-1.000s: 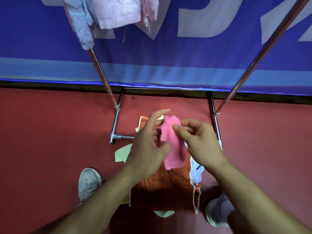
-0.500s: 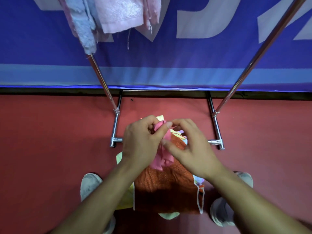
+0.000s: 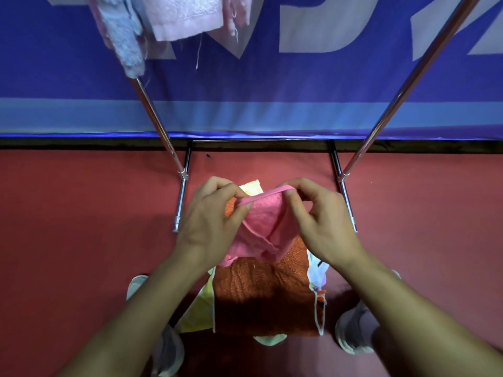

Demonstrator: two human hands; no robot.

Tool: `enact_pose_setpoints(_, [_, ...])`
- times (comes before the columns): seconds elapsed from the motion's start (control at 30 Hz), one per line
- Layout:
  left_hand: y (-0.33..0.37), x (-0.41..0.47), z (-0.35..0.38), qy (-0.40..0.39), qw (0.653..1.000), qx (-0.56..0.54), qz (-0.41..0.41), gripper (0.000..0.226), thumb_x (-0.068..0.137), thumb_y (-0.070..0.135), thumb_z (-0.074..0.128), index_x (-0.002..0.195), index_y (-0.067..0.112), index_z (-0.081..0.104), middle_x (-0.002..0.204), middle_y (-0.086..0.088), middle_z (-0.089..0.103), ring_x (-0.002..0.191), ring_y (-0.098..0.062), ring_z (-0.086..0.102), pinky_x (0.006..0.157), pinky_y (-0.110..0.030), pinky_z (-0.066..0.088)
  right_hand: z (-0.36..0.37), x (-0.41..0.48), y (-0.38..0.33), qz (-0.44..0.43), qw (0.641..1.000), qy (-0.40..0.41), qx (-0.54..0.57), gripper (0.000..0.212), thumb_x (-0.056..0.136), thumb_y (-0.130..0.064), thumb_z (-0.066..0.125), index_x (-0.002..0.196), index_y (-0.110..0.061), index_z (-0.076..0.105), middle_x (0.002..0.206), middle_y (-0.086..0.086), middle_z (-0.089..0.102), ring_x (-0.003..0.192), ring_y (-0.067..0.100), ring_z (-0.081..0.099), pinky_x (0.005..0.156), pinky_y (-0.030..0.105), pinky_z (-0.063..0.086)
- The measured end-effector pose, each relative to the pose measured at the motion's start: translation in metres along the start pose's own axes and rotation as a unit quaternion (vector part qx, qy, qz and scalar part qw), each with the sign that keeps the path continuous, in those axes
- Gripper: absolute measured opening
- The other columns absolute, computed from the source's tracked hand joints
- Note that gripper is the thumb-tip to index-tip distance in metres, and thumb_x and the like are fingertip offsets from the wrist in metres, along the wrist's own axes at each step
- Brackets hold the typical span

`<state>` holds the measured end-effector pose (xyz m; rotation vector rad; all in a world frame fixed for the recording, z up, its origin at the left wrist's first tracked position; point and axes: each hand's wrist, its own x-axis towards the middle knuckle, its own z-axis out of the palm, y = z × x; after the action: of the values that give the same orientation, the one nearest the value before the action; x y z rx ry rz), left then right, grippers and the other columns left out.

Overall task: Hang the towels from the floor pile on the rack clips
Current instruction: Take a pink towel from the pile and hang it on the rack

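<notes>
we see a plain pink terry towel (image 3: 261,227), an orange textured towel (image 3: 261,295) with white edging, and red floor (image 3: 81,227).

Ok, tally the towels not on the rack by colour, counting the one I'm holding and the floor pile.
pink towel, pinched by left hand and right hand: 1
orange towel, top of the pile: 1
yellow towel, only edges show: at least 1
white printed cloth, right edge: 1
Total: at least 4
</notes>
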<state>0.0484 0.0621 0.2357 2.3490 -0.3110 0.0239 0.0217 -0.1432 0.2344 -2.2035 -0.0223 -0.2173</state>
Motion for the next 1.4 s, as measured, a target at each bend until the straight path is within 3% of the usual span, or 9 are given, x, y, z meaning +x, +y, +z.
enact_pose_setpoints(0.2, [-0.010, -0.003, -0.003, -0.019, 0.998, 0.036, -0.058, 0.015, 0.090, 0.027, 0.062, 0.098, 0.039, 0.062, 0.078, 0.017, 0.072, 0.077, -0.013, 0.071, 0.072, -0.040, 0.057, -0.002, 0.007, -0.002, -0.011, 0.997, 0.063, 0.044, 0.019, 0.104, -0.024, 0.049, 0.101, -0.023, 0.068, 0.093, -0.004, 0.069, 0.087, 0.015, 0.065, 0.076, 0.041, 0.053])
enact_pose_setpoints(0.4, [-0.017, 0.005, -0.014, 0.030, 0.986, -0.086, -0.141, 0.016, 0.090, 0.029, 0.074, 0.076, 0.032, 0.066, 0.061, 0.019, 0.066, 0.053, 0.003, 0.056, 0.059, -0.026, 0.043, -0.016, 0.019, 0.020, 0.046, 0.994, 0.097, 0.031, 0.019, 0.105, -0.023, 0.050, 0.103, -0.029, 0.068, 0.092, -0.002, 0.062, 0.087, 0.019, 0.065, 0.082, 0.044, 0.055])
enact_pose_setpoints(0.53, [-0.018, 0.007, -0.030, 0.100, 0.990, -0.012, -0.097, 0.016, 0.087, 0.039, 0.075, 0.079, 0.026, 0.071, 0.072, 0.013, 0.070, 0.067, -0.005, 0.062, 0.064, -0.029, 0.046, -0.023, 0.020, 0.033, 0.097, 0.991, 0.091, -0.008, 0.023, 0.104, -0.031, 0.048, 0.097, -0.022, 0.068, 0.077, -0.002, 0.069, 0.076, 0.021, 0.065, 0.074, 0.045, 0.054])
enact_pose_setpoints(0.7, [-0.021, 0.005, -0.033, 0.031, 0.995, -0.034, -0.083, 0.011, 0.083, 0.033, 0.080, 0.077, 0.028, 0.073, 0.065, 0.017, 0.067, 0.059, -0.001, 0.058, 0.057, -0.021, 0.043, -0.032, 0.020, 0.042, 0.145, 0.987, 0.067, -0.010, 0.025, 0.099, -0.038, 0.059, 0.088, -0.019, 0.071, 0.062, -0.002, 0.063, 0.055, 0.018, 0.056, 0.056, 0.035, 0.048])
enact_pose_setpoints(0.9, [-0.021, 0.012, -0.029, 0.123, 0.952, -0.198, -0.196, 0.011, 0.081, 0.025, 0.084, 0.075, 0.022, 0.075, 0.063, 0.002, 0.071, 0.058, -0.008, 0.060, 0.060, -0.026, 0.046, -0.030, 0.020, 0.046, 0.223, 0.972, 0.062, 0.042, 0.034, 0.085, -0.039, 0.079, 0.070, -0.012, 0.064, 0.055, -0.006, 0.054, 0.048, 0.007, 0.045, 0.051, 0.025, 0.039])
enact_pose_setpoints(1.07, [-0.013, 0.017, -0.016, 0.143, 0.908, -0.281, -0.277, 0.012, 0.085, 0.018, 0.079, 0.083, 0.008, 0.073, 0.052, 0.012, 0.066, 0.046, 0.003, 0.054, 0.049, -0.018, 0.045, -0.012, 0.014, 0.029, 0.269, 0.949, -0.024, 0.163, 0.024, 0.095, -0.022, 0.070, 0.079, -0.006, 0.062, 0.055, -0.003, 0.053, 0.042, 0.004, 0.042, 0.043, 0.020, 0.035])
enact_pose_setpoints(1.17, [-0.003, 0.015, -0.003, 0.151, 0.887, -0.328, -0.287, 0.008, 0.085, 0.013, 0.078, 0.080, 0.010, 0.072, 0.058, 0.010, 0.067, 0.052, 0.000, 0.057, 0.055, -0.020, 0.048, -0.006, 0.015, 0.017, 0.309, 0.915, -0.038, 0.258, 0.027, 0.100, -0.021, 0.062, 0.075, -0.014, 0.054, 0.059, -0.001, 0.053, 0.049, 0.012, 0.043, 0.049, 0.025, 0.036])
enact_pose_setpoints(1.27, [0.014, 0.008, 0.014, 0.129, 0.912, -0.305, -0.243, 0.015, 0.085, 0.011, 0.079, 0.076, 0.021, 0.072, 0.064, 0.011, 0.072, 0.060, 0.000, 0.064, 0.063, -0.019, 0.051, 0.004, 0.015, 0.002, 0.325, 0.884, -0.067, 0.331, 0.023, 0.104, -0.019, 0.054, 0.081, -0.015, 0.054, 0.068, 0.004, 0.058, 0.054, 0.016, 0.054, 0.048, 0.026, 0.048])
enact_pose_setpoints(1.4, [0.034, -0.002, 0.033, 0.085, 0.945, -0.260, -0.177, 0.024, 0.085, 0.013, 0.078, 0.078, 0.034, 0.072, 0.071, 0.015, 0.074, 0.066, -0.001, 0.070, 0.057, -0.019, 0.054, 0.018, 0.012, -0.016, 0.310, 0.866, -0.097, 0.381, 0.011, 0.107, -0.018, 0.047, 0.099, -0.011, 0.050, 0.062, 0.001, 0.067, 0.046, 0.014, 0.062, 0.047, 0.024, 0.053])
